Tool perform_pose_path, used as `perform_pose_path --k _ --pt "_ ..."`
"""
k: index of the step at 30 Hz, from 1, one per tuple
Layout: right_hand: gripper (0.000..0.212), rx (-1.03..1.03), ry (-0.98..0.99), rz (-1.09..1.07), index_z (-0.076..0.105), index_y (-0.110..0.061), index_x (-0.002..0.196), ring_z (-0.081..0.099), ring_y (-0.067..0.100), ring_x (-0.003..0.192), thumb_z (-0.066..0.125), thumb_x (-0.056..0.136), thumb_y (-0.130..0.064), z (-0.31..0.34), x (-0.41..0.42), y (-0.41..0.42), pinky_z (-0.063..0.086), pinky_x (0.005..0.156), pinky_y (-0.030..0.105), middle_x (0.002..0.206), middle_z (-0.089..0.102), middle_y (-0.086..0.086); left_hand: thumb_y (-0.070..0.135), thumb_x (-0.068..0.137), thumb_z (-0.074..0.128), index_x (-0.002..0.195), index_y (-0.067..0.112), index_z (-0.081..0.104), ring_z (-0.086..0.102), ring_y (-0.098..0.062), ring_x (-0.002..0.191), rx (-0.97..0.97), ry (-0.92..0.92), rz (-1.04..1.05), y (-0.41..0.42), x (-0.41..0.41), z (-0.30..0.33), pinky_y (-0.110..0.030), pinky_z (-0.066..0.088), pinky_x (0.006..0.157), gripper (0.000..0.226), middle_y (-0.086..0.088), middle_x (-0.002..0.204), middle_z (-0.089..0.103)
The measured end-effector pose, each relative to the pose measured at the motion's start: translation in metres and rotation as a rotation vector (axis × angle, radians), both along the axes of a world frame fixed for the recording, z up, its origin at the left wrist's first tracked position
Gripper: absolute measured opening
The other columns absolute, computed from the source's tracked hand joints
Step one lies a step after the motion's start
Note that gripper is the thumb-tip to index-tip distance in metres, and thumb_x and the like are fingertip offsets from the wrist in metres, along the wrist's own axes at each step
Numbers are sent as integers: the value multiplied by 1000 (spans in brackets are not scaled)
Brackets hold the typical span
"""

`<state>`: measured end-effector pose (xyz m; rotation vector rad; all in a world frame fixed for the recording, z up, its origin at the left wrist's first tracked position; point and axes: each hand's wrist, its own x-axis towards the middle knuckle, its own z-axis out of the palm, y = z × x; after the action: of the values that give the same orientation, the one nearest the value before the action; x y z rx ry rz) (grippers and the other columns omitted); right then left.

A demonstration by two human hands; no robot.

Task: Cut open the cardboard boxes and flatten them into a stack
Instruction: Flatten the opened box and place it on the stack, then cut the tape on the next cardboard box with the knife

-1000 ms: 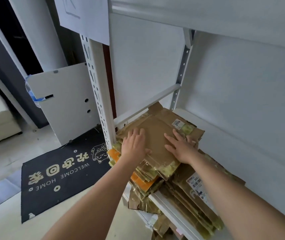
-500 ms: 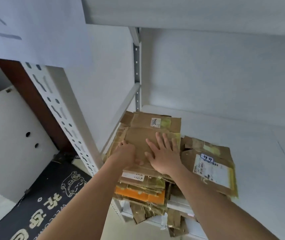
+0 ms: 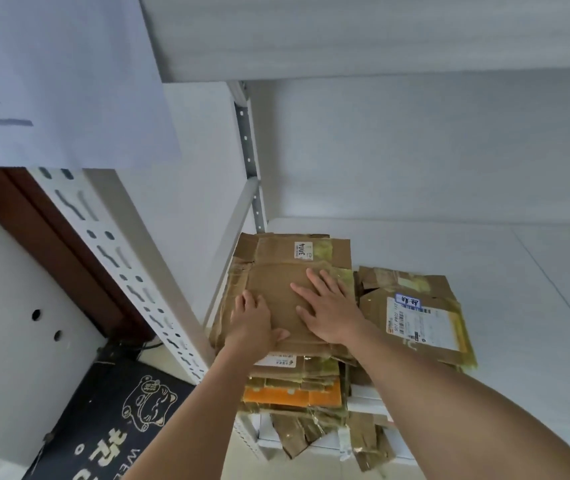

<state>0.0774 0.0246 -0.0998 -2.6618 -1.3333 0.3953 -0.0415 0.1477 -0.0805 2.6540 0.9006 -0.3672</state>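
A stack of flattened brown cardboard boxes lies at the left end of a white shelf. The top sheet carries a small white label reading 3004. My left hand rests on the stack's near left edge, fingers curled over the top sheet. My right hand lies flat, fingers spread, pressing the top sheet down. A second, lower pile with a large white shipping label sits just right of the stack. An orange flattened box shows among the lower layers.
A white perforated shelf upright stands left of the stack, another shelf board hangs overhead. A paper sheet hangs at upper left. A dark welcome mat and a white panel are on the floor to the left.
My view has swung right and closer to the shelf. Both hands have stayed pressed on the top cardboard sheet, the right one sliding slightly further onto it.
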Motion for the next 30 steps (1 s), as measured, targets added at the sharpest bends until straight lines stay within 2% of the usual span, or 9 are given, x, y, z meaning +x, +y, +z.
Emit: perform_pose_path --k 4,8,10,11,14,17,23,27,30 --pt "51 58 -86 32 13 -34 156 -11 19 152 21 107 -43 36 -6 -20 -3 123 40 166 -6 -1 47 94 59 155 19 23 2 -38 150 -19 -28 13 -10 1 26 -54 20 119 76 -16 164 1" --pt "51 115 -148 -35 12 -37 156 -13 21 152 18 106 -46 57 -3 -75 -7 120 46 166 -6 -3 36 90 65 130 21 55 33 -31 141 -73 -87 -23 -30 18 47 -55 25 117 44 -4 144 38" --pt "50 117 -175 -95 11 -39 156 -13 22 152 19 106 -45 65 3 -109 -7 120 49 166 -6 -4 46 80 67 121 19 55 49 -29 127 -62 -136 -37 -52 30 54 -56 37 111 50 -4 132 51" --pt "50 115 -177 -124 12 -39 155 -12 22 152 20 106 -45 69 6 -127 -6 120 51 166 -6 -4 50 79 63 122 20 53 50 -31 125 -45 -181 -67 -71 35 64 -59 39 108 53 -8 134 51" --pt "50 108 -176 -190 12 -38 155 -10 25 152 24 106 -40 78 20 -188 -3 121 55 166 -7 -2 43 96 55 146 24 38 23 -34 146 -18 -166 -180 -138 51 90 -63 18 117 56 -9 158 25" --pt "51 111 -187 -292 11 -38 156 -8 26 152 24 106 -41 82 37 -259 -2 119 55 166 -6 -1 47 100 48 151 27 29 11 -31 150 -19 -134 -267 -207 87 95 -63 9 118 59 -7 163 12" --pt "52 124 -191 -504 11 -40 156 -3 25 152 28 106 -41 88 88 -457 1 119 55 166 -3 -2 50 100 45 157 22 17 3 -34 152 28 -133 -446 -366 165 95 -59 11 119 69 -9 166 -2" --pt "52 55 -165 -730 11 -40 156 -4 26 152 27 106 -42 77 117 -609 4 119 58 166 -4 -3 49 101 44 156 22 17 5 -32 152 25 -145 -546 -476 209 85 -59 11 119 67 -8 166 -1" --pt "52 30 -123 -827 10 -40 156 -1 29 152 26 106 -42 77 137 -679 5 119 59 166 -2 -1 49 101 43 157 24 14 4 -31 152 -1 -130 -609 -543 236 76 -57 8 120 68 -7 166 -2"
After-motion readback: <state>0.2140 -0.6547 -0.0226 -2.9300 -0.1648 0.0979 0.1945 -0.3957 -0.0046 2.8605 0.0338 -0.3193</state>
